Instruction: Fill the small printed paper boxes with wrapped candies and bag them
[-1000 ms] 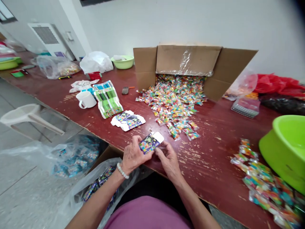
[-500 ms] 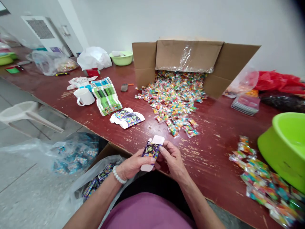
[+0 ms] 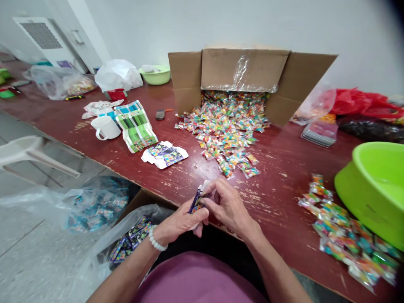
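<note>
Near the table's front edge, my left hand (image 3: 181, 219) is closed round a small purple carton (image 3: 197, 201) with a white end flap. My right hand (image 3: 225, 205) has its fingers bent over the carton's upper end and side, pinching it and hiding part of it. Beyond the hands, flat purple and white cartons (image 3: 164, 155) lie on the red table (image 3: 268, 189). Wrapped candies (image 3: 227, 126) spill out of a cardboard box (image 3: 244, 69) towards the hands.
A white mug (image 3: 106, 127) and green printed sheets (image 3: 137, 128) stand at the left. At the right are a green basin (image 3: 372, 193) and more wrapped candies (image 3: 344, 235). Below the table's edge, a lined box holds purple packs (image 3: 131, 237). A white stool (image 3: 28, 151) stands left.
The carton has turned so that its printed front shows less. My right fingers have moved over its upper end. The view has shifted slightly, moving the table things left and up.
</note>
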Tool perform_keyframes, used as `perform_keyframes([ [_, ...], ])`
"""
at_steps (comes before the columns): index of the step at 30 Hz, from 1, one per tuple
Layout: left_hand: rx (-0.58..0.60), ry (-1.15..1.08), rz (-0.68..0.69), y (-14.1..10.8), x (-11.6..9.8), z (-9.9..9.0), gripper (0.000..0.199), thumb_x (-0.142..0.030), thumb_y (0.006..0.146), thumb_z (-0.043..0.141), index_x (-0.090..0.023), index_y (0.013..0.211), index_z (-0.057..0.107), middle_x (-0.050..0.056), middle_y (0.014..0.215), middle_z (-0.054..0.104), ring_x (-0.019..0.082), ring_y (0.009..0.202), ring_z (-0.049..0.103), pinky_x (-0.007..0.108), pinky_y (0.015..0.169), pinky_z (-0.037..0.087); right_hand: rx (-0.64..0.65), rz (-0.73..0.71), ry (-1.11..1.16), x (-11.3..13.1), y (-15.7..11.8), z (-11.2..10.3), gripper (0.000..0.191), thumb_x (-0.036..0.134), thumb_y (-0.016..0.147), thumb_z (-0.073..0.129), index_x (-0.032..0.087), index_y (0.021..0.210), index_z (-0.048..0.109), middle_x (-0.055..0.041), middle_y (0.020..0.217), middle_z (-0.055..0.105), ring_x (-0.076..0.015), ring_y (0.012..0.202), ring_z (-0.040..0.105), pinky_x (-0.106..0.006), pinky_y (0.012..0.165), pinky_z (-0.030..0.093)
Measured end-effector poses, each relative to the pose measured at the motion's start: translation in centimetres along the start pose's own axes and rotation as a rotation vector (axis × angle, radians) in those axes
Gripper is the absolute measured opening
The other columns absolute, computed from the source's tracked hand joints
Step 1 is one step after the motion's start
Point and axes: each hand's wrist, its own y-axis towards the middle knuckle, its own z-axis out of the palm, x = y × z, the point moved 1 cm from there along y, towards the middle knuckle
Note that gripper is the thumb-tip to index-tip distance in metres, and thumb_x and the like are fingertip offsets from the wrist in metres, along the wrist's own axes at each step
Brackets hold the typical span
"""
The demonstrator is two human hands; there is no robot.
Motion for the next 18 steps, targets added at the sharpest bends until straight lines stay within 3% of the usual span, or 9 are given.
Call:
perform_keyframes([
  [5, 0.113, -0.365, -0.138, 0.9, 1.0, -1.2, 0.061, -0.072, 0.087, 0.045, -0.014, 0.096, 0.064, 0.007, 0.076, 0.067, 0.014, 0.045, 0.061, 0.025, 0.042, 0.049, 0.047, 0.096, 0.236, -0.9, 0.2, -0.5, 0.008, 0.021, 0.087, 0.065, 0.021, 0.081, 0.059, 0.0034, 0.069, 0.061, -0.0118, 0.058, 0.057, -0.023, 0.059, 0.044],
  [9, 0.157, -0.429, -0.229, 1.3, 0.7, -1.7, 0.052, -0.063, 0.090, 0.048, -0.015, 0.104, 0.064, 0.010, 0.080, 0.071, 0.022, 0.052, 0.068, 0.031, 0.045, 0.054, 0.121, 0.227, 0.564, -1.9, -0.4, -0.3, 0.016, 0.033, 0.089, 0.066, 0.023, 0.084, 0.055, 0.0043, 0.070, 0.060, -0.0103, 0.051, 0.053, -0.022, 0.051, 0.041],
  [11, 0.017, -0.288, -0.163, 1.9, 0.3, -2.2, 0.050, -0.059, 0.088, 0.056, -0.012, 0.103, 0.066, 0.012, 0.084, 0.072, 0.023, 0.060, 0.070, 0.034, 0.055, 0.056, 0.094, 0.250, 0.674, -2.3, -0.6, -0.2, 0.019, 0.034, 0.087, 0.069, 0.023, 0.084, 0.054, 0.0043, 0.072, 0.059, -0.0112, 0.058, 0.055, -0.022, 0.054, 0.041],
  [14, -0.348, -0.011, 0.019, 3.3, -0.1, -3.8, 0.046, -0.052, 0.082, 0.068, -0.010, 0.100, 0.068, 0.012, 0.086, 0.072, 0.026, 0.078, 0.070, 0.038, 0.071, 0.056, -0.023, 0.239, 0.659, -3.1, -0.7, -0.3, 0.020, 0.032, 0.083, 0.073, 0.022, 0.082, 0.055, 0.0039, 0.075, 0.058, -0.0111, 0.065, 0.052, -0.022, 0.060, 0.040],
  [16, -0.532, 0.084, 0.109, 4.3, -0.4, -4.8, 0.046, -0.047, 0.077, 0.073, -0.014, 0.109, 0.067, 0.012, 0.104, 0.071, 0.030, 0.101, 0.065, 0.041, 0.085, 0.053, -0.060, 0.248, 0.583, -3.6, -0.7, -0.2, 0.019, 0.031, 0.083, 0.073, 0.021, 0.080, 0.056, 0.0034, 0.075, 0.058, -0.0111, 0.063, 0.050, -0.022, 0.059, 0.038],
  [18, -0.715, 0.224, 0.230, 4.6, -1.0, -5.4, 0.054, -0.041, 0.074, 0.077, -0.018, 0.121, 0.063, 0.012, 0.130, 0.061, 0.032, 0.127, 0.050, 0.042, 0.101, 0.045, -0.068, 0.257, 0.512, -3.9, -0.7, 0.1, 0.018, 0.031, 0.084, 0.072, 0.021, 0.081, 0.058, 0.0027, 0.074, 0.058, -0.0117, 0.062, 0.049, -0.023, 0.058, 0.038],
])
